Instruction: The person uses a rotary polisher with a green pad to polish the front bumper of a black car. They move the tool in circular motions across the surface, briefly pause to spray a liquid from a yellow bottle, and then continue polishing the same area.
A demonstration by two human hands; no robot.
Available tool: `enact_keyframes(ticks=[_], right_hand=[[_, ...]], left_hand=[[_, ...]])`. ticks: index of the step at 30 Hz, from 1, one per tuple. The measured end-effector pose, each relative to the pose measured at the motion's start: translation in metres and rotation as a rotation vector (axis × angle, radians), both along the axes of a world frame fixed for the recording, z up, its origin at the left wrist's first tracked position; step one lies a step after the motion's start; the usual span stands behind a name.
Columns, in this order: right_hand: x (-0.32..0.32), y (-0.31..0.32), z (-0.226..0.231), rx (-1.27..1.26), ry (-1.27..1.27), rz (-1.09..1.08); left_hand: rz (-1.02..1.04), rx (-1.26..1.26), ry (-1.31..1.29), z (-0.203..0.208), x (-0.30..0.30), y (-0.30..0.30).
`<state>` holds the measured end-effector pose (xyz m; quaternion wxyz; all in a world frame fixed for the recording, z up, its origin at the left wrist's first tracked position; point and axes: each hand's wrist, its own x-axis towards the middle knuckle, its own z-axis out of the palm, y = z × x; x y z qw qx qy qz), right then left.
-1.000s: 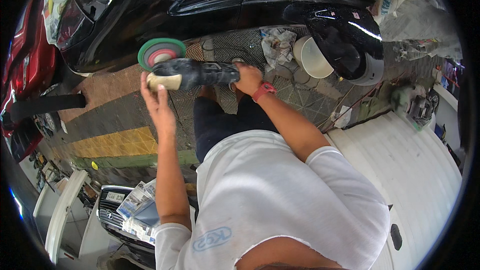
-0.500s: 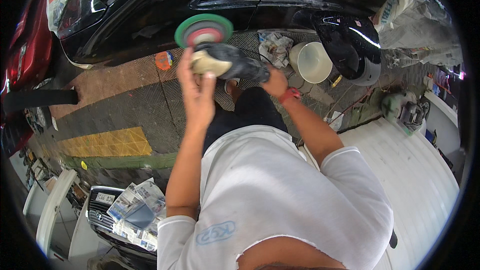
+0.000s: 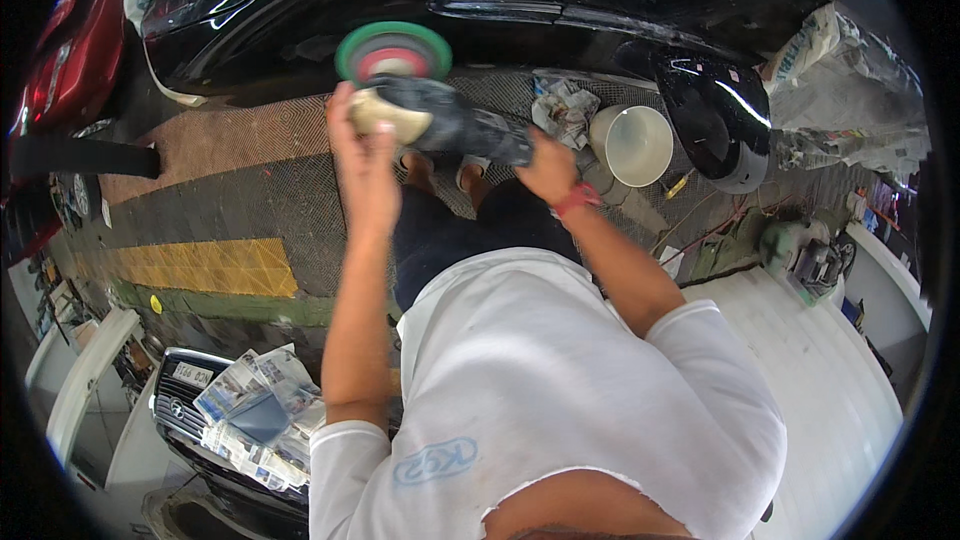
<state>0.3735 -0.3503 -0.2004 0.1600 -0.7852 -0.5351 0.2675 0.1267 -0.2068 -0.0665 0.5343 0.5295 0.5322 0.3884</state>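
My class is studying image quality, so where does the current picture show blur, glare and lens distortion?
Head view: blur softens the left hand and polisher; head view: a bright streak of glare crosses the glossy black part beside the white bucket; head view: the fisheye lens rounds the outline, leaving black corners.

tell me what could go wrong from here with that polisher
The left grip sits near the green-rimmed pad, so a slip might bring the two together. The pad appears close to the black car; whether they touch is unclear, but a tilted edge could mark the bodywork. The white bucket stands nearby on the right, so a sidestep might knock it.
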Motion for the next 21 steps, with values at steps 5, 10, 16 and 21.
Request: enact_keyframes(ticks=[5,10,16,21], right_hand=[[0.077,-0.058,0.021,-0.073,0.040,-0.088],[0.059,-0.049,0.006,-0.052,0.078,-0.082],[-0.028,0.045,0.012,-0.062,0.015,0.146],[-0.032,0.071,0.043,-0.088,-0.035,0.266]], left_hand=[[-0.238,0.073,-0.022,-0.004,0.063,-0.035],[-0.149,0.045,-0.039,-0.008,0.050,-0.030],[0.238,-0.077,-0.077,-0.007,-0.036,0.015],[0.291,-0.087,-0.054,-0.012,-0.061,0.028]])
